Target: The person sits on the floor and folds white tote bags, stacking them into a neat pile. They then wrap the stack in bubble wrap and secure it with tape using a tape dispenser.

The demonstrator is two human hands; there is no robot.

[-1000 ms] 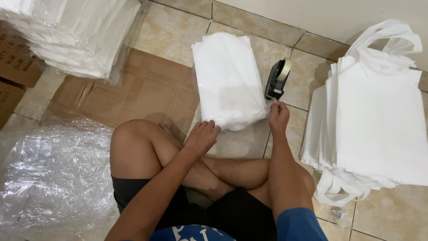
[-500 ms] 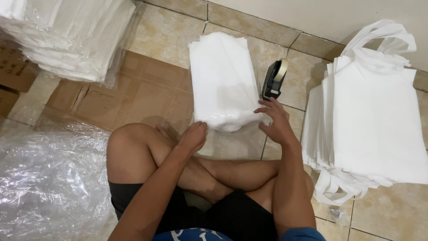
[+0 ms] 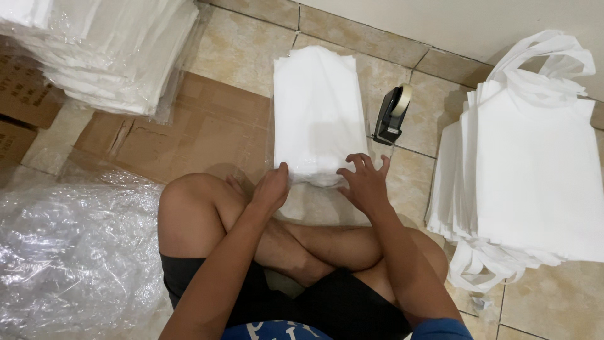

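While we sit cross-legged on the tiled floor (image 3: 251, 56), the folded bundle of white bags (image 3: 319, 113) lies just left of the tape dispenser (image 3: 391, 116) — soft, light, slippery in its wrap. Our left hand (image 3: 272, 187) grips its near edge; right hand (image 3: 365, 182) hovers unclenched — best taken by both near corners.

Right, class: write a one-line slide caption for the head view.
Seated cross-legged, left hand and right hand grip a folded white stack beside a tape dispenser.
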